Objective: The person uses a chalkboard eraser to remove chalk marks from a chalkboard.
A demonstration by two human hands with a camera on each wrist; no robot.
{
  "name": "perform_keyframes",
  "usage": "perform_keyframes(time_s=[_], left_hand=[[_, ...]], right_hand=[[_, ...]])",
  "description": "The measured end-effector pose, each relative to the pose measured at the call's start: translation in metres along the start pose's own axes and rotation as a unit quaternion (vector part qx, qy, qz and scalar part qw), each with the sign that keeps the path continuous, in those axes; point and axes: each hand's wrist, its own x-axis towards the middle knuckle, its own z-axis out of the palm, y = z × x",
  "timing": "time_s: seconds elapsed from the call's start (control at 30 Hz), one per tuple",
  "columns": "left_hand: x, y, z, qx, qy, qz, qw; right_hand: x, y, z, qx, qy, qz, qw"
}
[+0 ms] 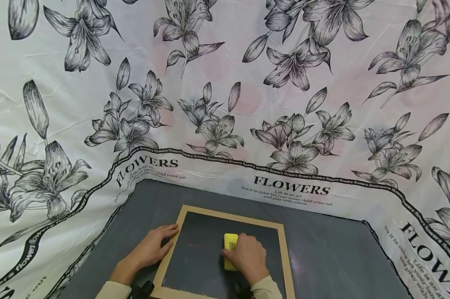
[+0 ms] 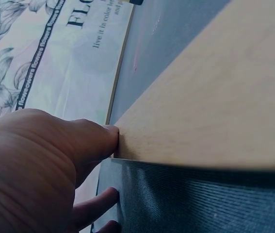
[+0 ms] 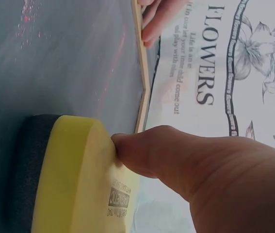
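Note:
My right hand point(image 1: 249, 255) grips a yellow chalkboard eraser point(image 1: 230, 240) over a small chalkboard point(image 1: 199, 249) with a light wooden frame point(image 1: 232, 214). In the right wrist view, the thumb point(image 3: 142, 150) lies along the yellow top of the eraser point(image 3: 67, 165), and its dark felt side faces the dark board point(image 3: 74, 68). Faint reddish chalk marks show on that board. My left hand point(image 1: 150, 247) rests at the frame's left side, fingers stretched out to the edge. Seen from the left wrist, its thumb point(image 2: 96, 141) presses the outer edge of the wooden frame point(image 2: 215, 97).
Under the chalkboard lies a dark grey tabletop point(image 1: 329, 249), which reaches out on both sides. A white cloth point(image 1: 225, 91) printed with black flowers and lettering rises behind and around the table.

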Motion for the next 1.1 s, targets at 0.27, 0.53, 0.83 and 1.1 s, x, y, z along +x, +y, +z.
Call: perform_keyframes(time_s=[0.27,0.53,0.83,1.1], left_hand=[[-0.002,0.001,0.000,0.001,0.006,0.008,1.0000],[-0.001,0.001,0.000,0.002,0.002,0.000,1.0000],[-0.001,0.000,0.001,-0.001,0.005,0.000,1.0000],[-0.001,0.000,0.001,-0.004,0.005,-0.010,0.9999]], right_hand=[[0.003,0.013,-0.003,0.008,-0.001,0.008,0.9999],[0.002,0.027,-0.012,0.011,-0.006,0.012,0.9998],[0.002,0.042,-0.018,0.010,0.002,0.008,0.9999],[0.003,0.055,-0.022,0.010,0.000,0.004,0.9999]])
